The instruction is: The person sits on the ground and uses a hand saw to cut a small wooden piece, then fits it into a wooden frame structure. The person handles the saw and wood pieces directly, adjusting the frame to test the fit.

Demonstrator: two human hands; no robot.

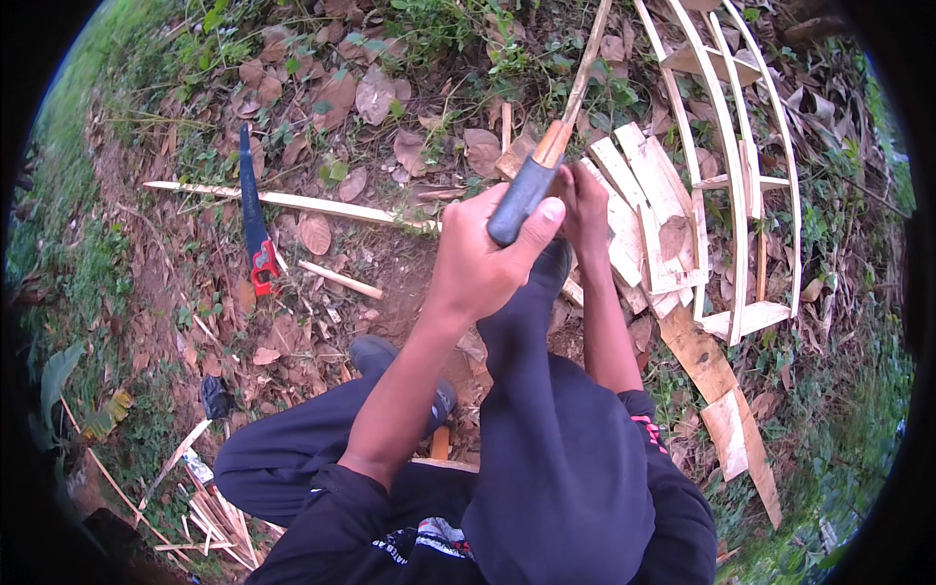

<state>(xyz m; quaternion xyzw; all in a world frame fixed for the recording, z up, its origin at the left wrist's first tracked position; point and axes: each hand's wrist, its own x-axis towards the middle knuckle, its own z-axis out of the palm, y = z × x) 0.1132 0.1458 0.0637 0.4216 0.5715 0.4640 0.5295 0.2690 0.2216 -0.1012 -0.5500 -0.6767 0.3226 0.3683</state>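
Observation:
My left hand (pixel 487 244) is wrapped round the dark-covered handle (pixel 522 202) of a long, narrow tool that looks like a machete seen edge-on. Bare wood shows at the upper end of the handle, and the thin brownish length (pixel 589 68) beyond it points up and away. Just right of the handle, my right hand (pixel 587 207) has its fingers curled closed. What they hold, if anything, is hidden behind the tool. A short pale wood piece (pixel 508 164) shows left of the handle. Both hands are above my dark shoe (pixel 554 265) and raised knee.
A curved wooden slat frame (pixel 736 195) stands at right, beside stacked boards (pixel 634 185). A long plank (pixel 726 390) lies below them. At left, a red-handled saw (pixel 255 210) rests across a long stick (pixel 322 206). Wood strips (pixel 210 522) lie lower left among leaves and weeds.

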